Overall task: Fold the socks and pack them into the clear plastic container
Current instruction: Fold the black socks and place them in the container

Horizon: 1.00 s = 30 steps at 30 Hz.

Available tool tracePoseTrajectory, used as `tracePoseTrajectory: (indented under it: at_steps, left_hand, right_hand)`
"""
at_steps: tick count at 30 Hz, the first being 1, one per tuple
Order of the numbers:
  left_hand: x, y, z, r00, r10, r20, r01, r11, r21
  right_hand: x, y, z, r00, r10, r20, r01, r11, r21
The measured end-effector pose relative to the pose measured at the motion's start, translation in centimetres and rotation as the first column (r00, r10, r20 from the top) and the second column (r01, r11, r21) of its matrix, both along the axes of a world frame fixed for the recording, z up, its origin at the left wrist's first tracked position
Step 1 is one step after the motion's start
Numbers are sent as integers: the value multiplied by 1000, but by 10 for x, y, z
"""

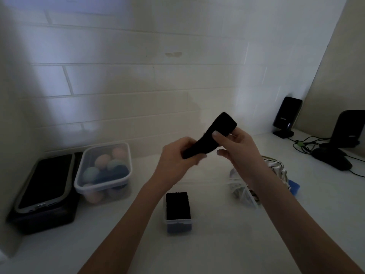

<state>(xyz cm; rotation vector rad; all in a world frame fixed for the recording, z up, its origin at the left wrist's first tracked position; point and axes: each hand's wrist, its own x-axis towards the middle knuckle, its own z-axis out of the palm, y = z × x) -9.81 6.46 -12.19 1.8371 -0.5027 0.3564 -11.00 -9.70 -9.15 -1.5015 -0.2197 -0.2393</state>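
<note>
Socks first: one black sock [210, 135] is up in the air, stretched at a slant between both hands, its upper end rising past the right hand toward the tiled wall [138, 76]. One small clear plastic container [177, 212] stands on the white bench [217, 244] below and between the forearms, nearer the person than either hand; dark fabric fills it, though how many socks that makes cannot be told. One larger clear tub [103, 173] sits well to the left of the left hand, holding about six or seven rolled balls in peach, pale green and blue tones. Just left of that tub lies one dark flat case [44, 186] with a grey rim. Under the right forearm is one crumpled heap of pale plastic wrapping [244, 191], with one blue scrap [294, 186] at its right edge. Beyond and right of the right hand stand two black devices on stands [287, 117], with cables trailing on the bench.

The left hand [177, 159] is curled closed around the sock's lower end, knuckles toward the camera. The right hand [235, 147] pinches the sock near its upper part between thumb and fingers, the thumbnail facing the camera. Both forearms reach up from the bottom edge, bare, converging toward the sock.
</note>
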Motion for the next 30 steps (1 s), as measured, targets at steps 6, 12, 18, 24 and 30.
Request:
tracePoseTrajectory:
  at_steps: [6, 12, 18, 24, 30]
  left_hand:
    - [11, 6, -4, 853, 378, 358, -376, 923, -79]
    - [7, 6, 4, 971, 79, -224, -175, 875, -452]
    - [10, 13, 3, 933, -101, -347, -95, 858, -505]
    - [15, 18, -2, 951, -45, -306, -125, 849, -513]
    - [9, 8, -4, 959, -159, -236, 33, 887, -460]
  right_hand:
    - [-12, 1, -4, 945, 169, 282, -81, 950, -301]
    - [-11, 13, -15, 907, 231, 351, 3, 832, -555]
    - [-7, 16, -8, 858, 300, 416, 91, 709, -699]
    - [-3, 19, -17, 891, 282, 355, 9, 773, -635]
    - [6, 16, -14, 959, 48, 278, 56, 933, -355]
